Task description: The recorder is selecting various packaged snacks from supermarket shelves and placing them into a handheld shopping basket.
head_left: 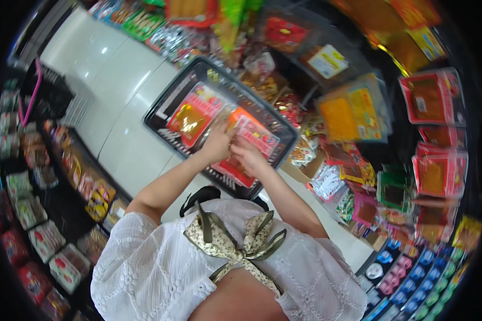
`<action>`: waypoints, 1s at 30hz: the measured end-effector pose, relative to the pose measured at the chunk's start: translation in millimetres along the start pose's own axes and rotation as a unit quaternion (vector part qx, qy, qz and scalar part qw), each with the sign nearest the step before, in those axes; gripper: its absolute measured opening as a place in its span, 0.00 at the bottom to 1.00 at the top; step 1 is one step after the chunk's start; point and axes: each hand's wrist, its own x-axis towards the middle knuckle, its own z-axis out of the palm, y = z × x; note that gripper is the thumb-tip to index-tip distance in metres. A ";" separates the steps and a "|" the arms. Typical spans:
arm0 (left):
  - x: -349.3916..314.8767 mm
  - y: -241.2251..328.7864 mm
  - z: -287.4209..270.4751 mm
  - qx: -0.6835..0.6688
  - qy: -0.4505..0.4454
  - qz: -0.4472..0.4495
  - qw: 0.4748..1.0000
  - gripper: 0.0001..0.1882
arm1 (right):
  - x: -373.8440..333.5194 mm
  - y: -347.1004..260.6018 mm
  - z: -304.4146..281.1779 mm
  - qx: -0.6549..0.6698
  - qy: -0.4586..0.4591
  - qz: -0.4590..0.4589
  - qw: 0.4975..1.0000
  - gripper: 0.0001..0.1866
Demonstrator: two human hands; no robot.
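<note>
A dark plastic shopping basket [154, 115] lies in front of me with flat red snack packets in it. My left hand [218, 142] reaches over the basket, its fingers closed at the left edge of a red and white packet [260, 136]. Beside it, my right hand [246, 154] is also closed at that packet's near left edge. The fingertips of both hands are slightly blurred and partly hidden. Another red packet [193, 119], with an orange-brown middle, lies left of my left hand. Below my right hand shows a further red packet [231, 172].
Hanging packets [434, 99] and yellow packs [351, 112] fill the rack on the right. Bagged snacks [177, 43] line the far side. A low shelf of packaged goods [83, 176] stands left, near a dark basket with a pink handle [33, 93]. Pale floor tiles [128, 80] lie between.
</note>
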 end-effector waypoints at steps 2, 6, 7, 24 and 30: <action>29.0 47.6 -8.4 -0.120 -0.021 0.036 0.992 0.27 | -29.4 -17.0 -10.7 0.024 0.047 -0.063 0.997 0.23; 87.9 142.7 -29.5 -0.217 -0.100 0.113 0.964 0.26 | -100.5 -71.2 -63.0 -0.089 0.103 -0.223 0.965 0.22; 100.1 168.7 -36.1 -0.237 -0.057 0.157 0.957 0.24 | -128.1 -90.1 -70.9 -0.106 0.151 -0.278 0.943 0.22; 250.4 473.7 26.7 -0.360 -0.064 0.231 0.902 0.30 | -398.9 -226.3 -218.4 -0.160 0.530 -0.596 0.582 0.28; 231.8 475.6 -0.7 -0.527 -0.118 0.267 0.798 0.19 | -410.8 -219.5 -172.0 -0.145 0.440 -0.682 0.567 0.22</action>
